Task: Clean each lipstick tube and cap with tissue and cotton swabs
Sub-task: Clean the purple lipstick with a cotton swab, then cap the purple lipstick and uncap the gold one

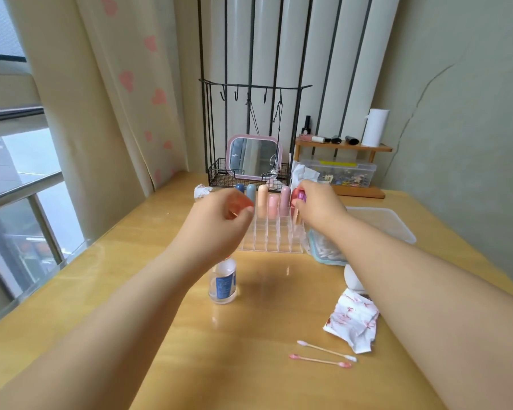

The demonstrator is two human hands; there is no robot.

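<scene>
My right hand [317, 207] is at the centre of the frame, fingers curled round a magenta lipstick tube [300, 197] at the right end of the back row of the clear organizer [271, 232]. The tube sits right under that hand, long axis upright, about level with the tops of the others standing in the row, so the right is the nearer hand by far. I think it is partly in its slot, but my fingers hide the base.

My left hand [222, 216] hovers just left of the row, fingers loosely curled, holding nothing I can make out (a reddish blur at the fingertips, can't tell what).

Remaining lipsticks [262, 199]: blue-grey, peach and pink rounded caps, all upright, glossy.

Lower right of the frame: a stained tissue [353, 321] and two used cotton swabs [323, 355] lie flat on the worktop [249, 350], well apart from both hands.
</scene>
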